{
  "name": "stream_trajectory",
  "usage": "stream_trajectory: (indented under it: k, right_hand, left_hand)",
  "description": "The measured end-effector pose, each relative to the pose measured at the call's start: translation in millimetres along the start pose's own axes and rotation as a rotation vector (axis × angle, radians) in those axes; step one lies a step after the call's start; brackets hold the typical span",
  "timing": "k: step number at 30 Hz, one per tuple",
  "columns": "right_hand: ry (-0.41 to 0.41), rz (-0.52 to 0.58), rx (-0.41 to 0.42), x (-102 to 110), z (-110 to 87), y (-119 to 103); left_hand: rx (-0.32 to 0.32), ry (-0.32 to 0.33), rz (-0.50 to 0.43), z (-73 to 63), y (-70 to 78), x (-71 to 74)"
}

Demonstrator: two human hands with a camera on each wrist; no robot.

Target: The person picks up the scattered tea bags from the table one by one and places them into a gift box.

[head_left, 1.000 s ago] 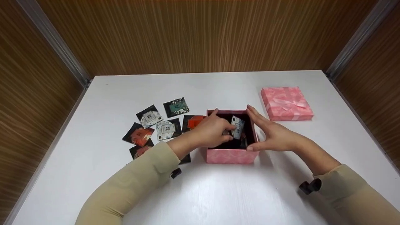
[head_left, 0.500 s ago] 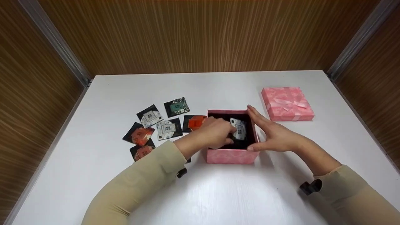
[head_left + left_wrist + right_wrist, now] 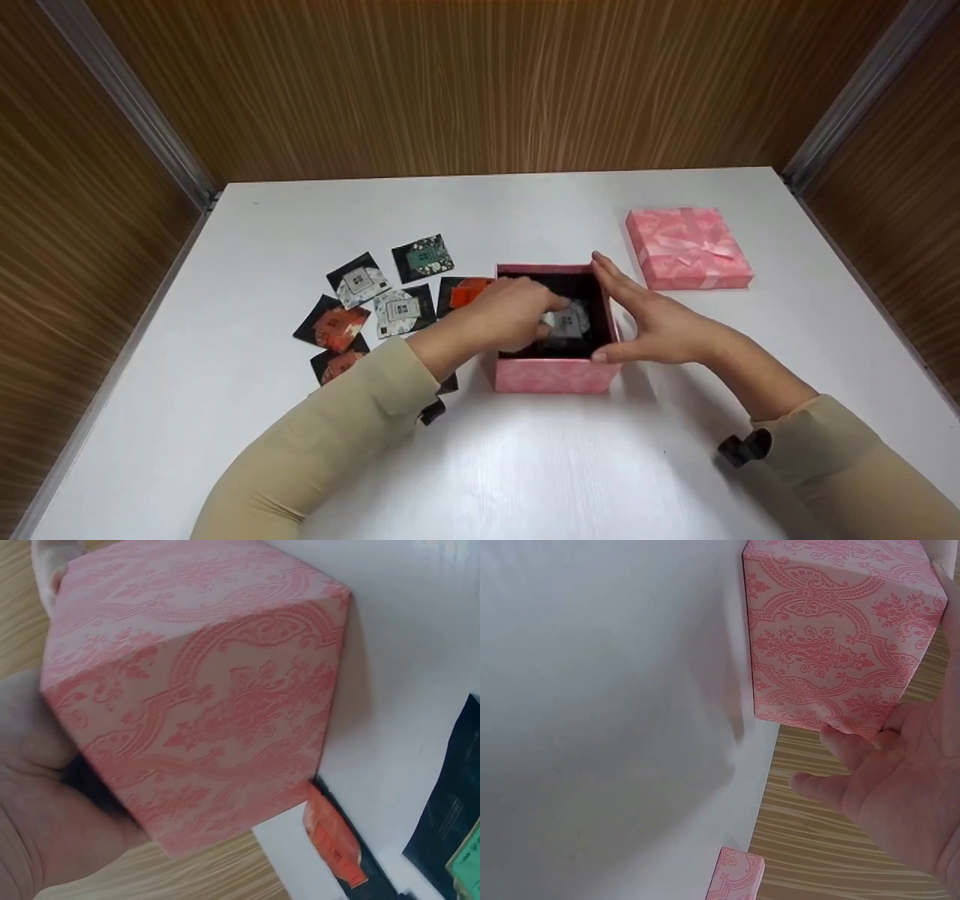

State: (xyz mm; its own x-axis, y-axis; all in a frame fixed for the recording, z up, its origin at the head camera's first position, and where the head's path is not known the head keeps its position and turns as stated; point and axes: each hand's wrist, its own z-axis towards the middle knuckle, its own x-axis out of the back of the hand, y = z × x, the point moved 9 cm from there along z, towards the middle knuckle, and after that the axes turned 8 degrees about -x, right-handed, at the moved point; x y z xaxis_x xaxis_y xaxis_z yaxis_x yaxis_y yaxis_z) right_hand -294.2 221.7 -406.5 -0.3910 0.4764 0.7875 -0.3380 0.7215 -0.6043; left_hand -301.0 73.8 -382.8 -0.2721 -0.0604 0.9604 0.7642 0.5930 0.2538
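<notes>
The pink gift box (image 3: 555, 376) stands with its dark inside facing up. My left hand (image 3: 510, 315) reaches into it over the left wall, thumb and index finger pinching a grey-white sachet (image 3: 571, 321) low inside; its other fingertips are hidden. My right hand (image 3: 664, 322) holds the box's right side, thumb at the near corner and fingers at the far one. In the right wrist view, some fingers of the right hand (image 3: 907, 787) touch the box's edge while one sticks out beside it. The left wrist view shows the left palm (image 3: 60, 795) against the box rim.
Left of the box lie several flat sachets, among them a green one (image 3: 423, 258), a white one (image 3: 405, 310) and an orange one (image 3: 331, 322). A red-orange sachet (image 3: 459, 294) lies close against the box. The pink lid with a bow (image 3: 691, 249) rests at the back right.
The sachet has gone from standing tilted near the rim to lying lower and flatter in the box, my left hand moving slightly with it. My right hand has stayed in place.
</notes>
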Motion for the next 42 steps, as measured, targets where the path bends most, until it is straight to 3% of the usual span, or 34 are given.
stream_trajectory:
  k: [5, 9, 13, 18, 24, 29, 35, 42]
  right_hand:
    - [0.002, 0.008, 0.003, 1, 0.1, -1]
    - [0.010, 0.001, 0.002, 3, -0.1, 0]
    - [0.011, -0.011, 0.000, 3, 0.2, 0]
    - [0.009, -0.019, -0.005, 1, 2.1, -1]
    - [0.003, -0.012, -0.010, 0, 2.7, 0]
    - [0.007, -0.006, -0.012, 0, 1.6, 2]
    - [0.009, -0.002, -0.010, 0, 0.6, 2]
    - [0.013, -0.012, -0.008, 0, -0.2, 1]
  left_hand:
    - [-0.019, 0.143, -0.165, -18.3, -8.2, 30.5]
    - [-0.044, 0.282, -0.345, -39.8, -27.1, 57.0]
    - [-0.013, 0.393, -0.494, -68.7, -58.8, 77.2]
    - [0.080, 0.498, -0.550, -115.7, -112.9, 87.8]
    - [0.244, 0.555, -0.539, -171.0, -182.9, 73.6]
    - [0.351, 0.585, -0.543, -206.6, -228.0, 54.7]
    - [0.445, 0.540, -0.605, -233.9, -260.7, 28.1]
    - [0.496, 0.411, -0.657, -255.8, -280.0, -11.5]
